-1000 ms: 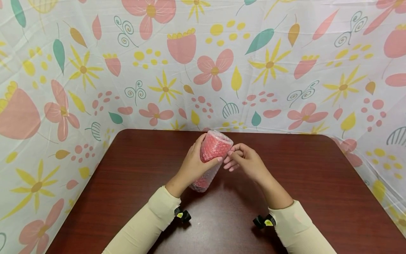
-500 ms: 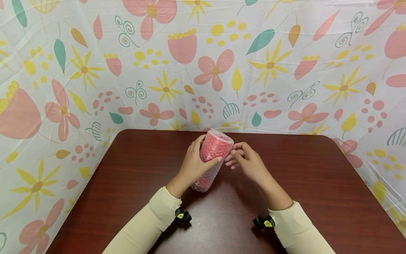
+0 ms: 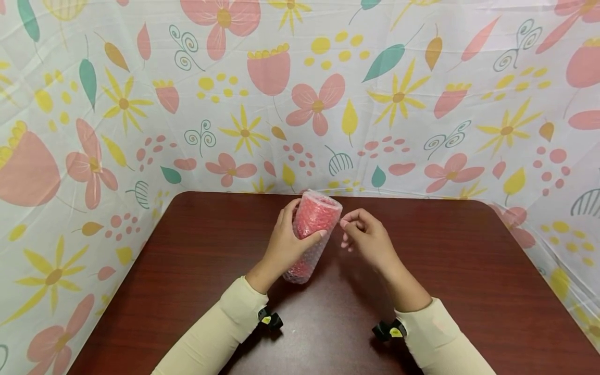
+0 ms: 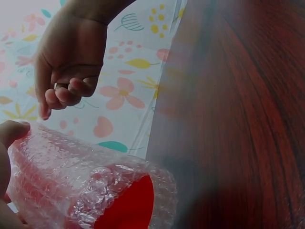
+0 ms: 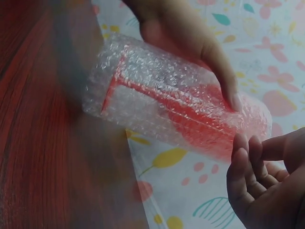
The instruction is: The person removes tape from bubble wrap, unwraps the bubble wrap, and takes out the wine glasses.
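Note:
My left hand [image 3: 286, 239] grips a clear bubble-wrap bundle [image 3: 319, 216], which tilts with its top leaning right above the table. Inside shows a red object [image 5: 202, 124] with a flat round end and a thin stem, like a stemmed glass. In the right wrist view, the left thumb presses along the wrap. Just right of the bundle's upper edge, my right hand [image 3: 367, 237] has thumb and forefinger brought together and the other fingers curled. From the right wrist view, its fingertips [image 5: 240, 155] lie close by the wrap; I cannot tell whether they pinch anything.
A dark red-brown wooden table [image 3: 211, 229] lies under both hands. Behind it and along its sides hangs a white cloth [image 3: 290, 120] printed with flowers and leaves. Each wrist wears a black strap camera [image 3: 271, 319] over a cream sleeve [image 3: 234, 307].
The right hand has drawn slightly right, opening a small gap from the bundle's edge. The bundle has shifted and turned a little in the left hand.

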`<state>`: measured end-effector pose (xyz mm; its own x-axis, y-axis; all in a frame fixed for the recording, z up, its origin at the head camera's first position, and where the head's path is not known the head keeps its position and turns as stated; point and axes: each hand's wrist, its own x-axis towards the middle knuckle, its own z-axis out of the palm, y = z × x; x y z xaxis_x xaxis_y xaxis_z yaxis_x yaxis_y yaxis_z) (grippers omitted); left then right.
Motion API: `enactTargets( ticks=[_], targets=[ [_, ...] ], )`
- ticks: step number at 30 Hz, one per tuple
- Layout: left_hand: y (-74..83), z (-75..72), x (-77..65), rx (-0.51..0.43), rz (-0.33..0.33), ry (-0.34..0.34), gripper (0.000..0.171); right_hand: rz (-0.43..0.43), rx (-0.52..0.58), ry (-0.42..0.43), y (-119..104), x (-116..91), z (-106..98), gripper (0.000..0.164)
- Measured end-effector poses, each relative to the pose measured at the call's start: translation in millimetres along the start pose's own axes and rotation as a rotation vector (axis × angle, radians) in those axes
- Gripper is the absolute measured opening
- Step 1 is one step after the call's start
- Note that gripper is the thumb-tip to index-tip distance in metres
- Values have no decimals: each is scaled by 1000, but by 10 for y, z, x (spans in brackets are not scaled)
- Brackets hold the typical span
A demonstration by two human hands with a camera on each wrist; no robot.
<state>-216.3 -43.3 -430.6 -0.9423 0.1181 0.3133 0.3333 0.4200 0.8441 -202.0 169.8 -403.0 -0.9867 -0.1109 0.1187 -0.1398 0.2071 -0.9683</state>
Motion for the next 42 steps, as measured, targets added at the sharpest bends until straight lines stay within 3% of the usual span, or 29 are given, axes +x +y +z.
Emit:
enactTargets(
  ticks=[6,14,23,37,42],
  targets=[
    [-2,-3,9,-16,-7,4,93,36,141,-47,-7,5,-18,18],
    [-9,-12,6,1,1,-3,91,58,184,-114,22,34,-35,15],
    [7,-14,-7,25,25,-15,91,32,53,-112,1,30,-38,27],
    [-1,17,-14,57,51,9,93,-14,-24,-195,0,13,-49,25],
    [6,14,-9,57,51,8,93,-9,-84,-179,-9,20,-80,23]
  ],
)
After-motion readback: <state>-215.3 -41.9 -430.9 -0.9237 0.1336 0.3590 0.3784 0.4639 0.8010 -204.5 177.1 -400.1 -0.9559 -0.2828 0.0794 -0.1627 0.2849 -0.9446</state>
